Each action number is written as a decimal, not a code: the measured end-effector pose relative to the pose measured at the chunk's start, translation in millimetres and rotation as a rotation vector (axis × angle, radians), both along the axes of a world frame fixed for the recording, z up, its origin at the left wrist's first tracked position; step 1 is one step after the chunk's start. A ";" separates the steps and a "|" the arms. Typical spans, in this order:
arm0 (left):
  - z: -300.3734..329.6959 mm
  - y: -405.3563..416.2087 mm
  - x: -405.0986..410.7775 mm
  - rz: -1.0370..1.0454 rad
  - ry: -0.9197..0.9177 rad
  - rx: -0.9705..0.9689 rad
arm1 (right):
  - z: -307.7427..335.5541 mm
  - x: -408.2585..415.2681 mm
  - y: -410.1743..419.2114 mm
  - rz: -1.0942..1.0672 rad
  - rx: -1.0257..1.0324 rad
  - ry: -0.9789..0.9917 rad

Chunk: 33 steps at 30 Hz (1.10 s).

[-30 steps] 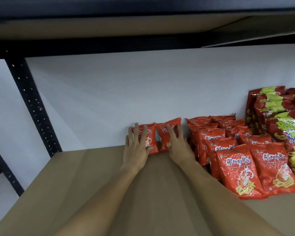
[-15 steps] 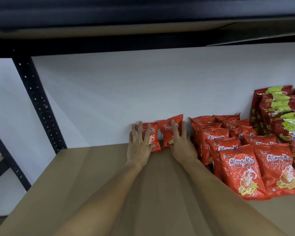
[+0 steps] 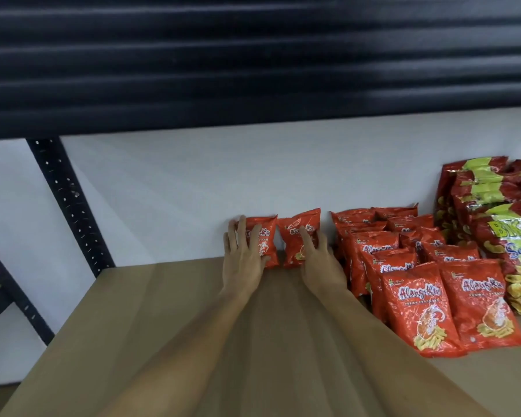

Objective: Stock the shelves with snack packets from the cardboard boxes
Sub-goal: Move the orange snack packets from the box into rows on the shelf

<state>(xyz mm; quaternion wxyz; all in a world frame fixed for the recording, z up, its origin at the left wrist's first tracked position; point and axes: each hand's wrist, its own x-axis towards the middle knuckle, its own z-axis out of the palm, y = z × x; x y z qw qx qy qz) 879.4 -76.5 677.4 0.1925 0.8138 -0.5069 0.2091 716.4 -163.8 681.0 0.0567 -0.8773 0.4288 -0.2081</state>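
**Q:** ok so where are the hands, and what's in them?

**A:** Both are stretched to the back of the shelf, around 12 o'clock from the wearer. The left hand lies with straight fingers against the left packet, thumb at its lower edge. It's pressing, not gripping. The right hand does the same on the right packet, fingers flat on its front. Nothing is pinched or curled round on either side.

**Q:** and the packets themselves?

**A:** Two small red ones, upright and leaning on the white wall, side by side and just about touching. At 2 o'clock from them, rows of bigger red packets run from the wall toward the front edge. Further out at 3 o'clock there's a stack of red and green bags against the wall.

**Q:** anything else in shot?

**A:** A black perforated upright at 10 o'clock, and a dark blurred beam overhead.
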 end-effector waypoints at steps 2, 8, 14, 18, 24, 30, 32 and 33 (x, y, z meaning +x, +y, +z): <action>-2.5 -1.0 -0.2 0.008 -0.001 0.011 | 0.6 1.7 2.7 -0.016 0.012 0.005; -5.8 6.8 -4.7 -0.008 0.010 0.018 | 7.7 5.2 17.9 -0.083 -0.034 -0.063; -13.0 20.8 -24.9 -0.068 0.100 -0.021 | 5.7 8.2 25.4 0.002 -0.005 -0.041; -15.0 22.7 -19.8 -0.055 0.117 0.055 | 0.5 7.4 24.1 0.034 0.045 -0.022; -16.7 21.2 -8.6 -0.026 0.079 0.161 | 0.1 -2.3 13.7 0.110 0.146 0.118; -13.1 16.2 -11.4 -0.015 0.076 0.149 | 5.9 -10.9 13.1 0.121 0.136 0.057; -11.6 16.9 -13.0 -0.019 0.075 0.145 | 6.4 -13.3 14.3 0.116 0.139 0.054; -10.9 17.5 -13.0 -0.017 0.075 0.147 | 7.2 -14.2 15.2 0.116 0.139 0.046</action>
